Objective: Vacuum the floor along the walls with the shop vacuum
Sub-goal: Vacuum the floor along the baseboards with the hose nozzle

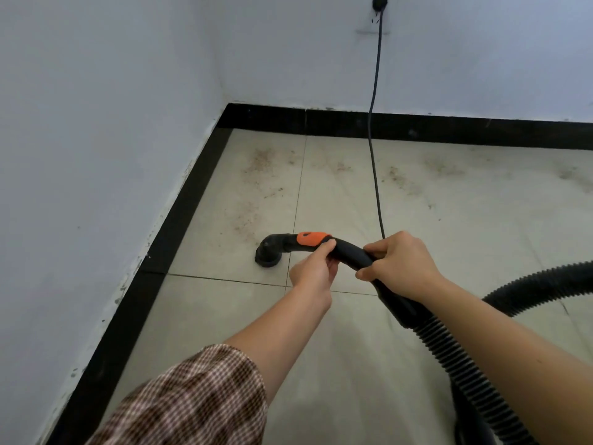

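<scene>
A curved black vacuum handle (pixel 348 252) with an orange slider (pixel 312 238) ends in a round black nozzle (pixel 269 252) that points down at the grey tiled floor (pixel 449 220). My left hand (pixel 313 273) grips the handle just behind the orange part. Further back, my right hand (pixel 398 261) curls round the same handle. A ribbed black hose (pixel 455 364) runs from the handle toward the lower right. Dirt specks (pixel 263 162) lie scattered on the tiles near the corner and along the far wall.
White walls meet in a corner, edged by a black baseboard (pixel 179 226). A black power cord (pixel 373 123) hangs from a wall socket (pixel 379 1) and crosses the floor toward my hands. Another loop of hose (pixel 539 284) arcs at the right.
</scene>
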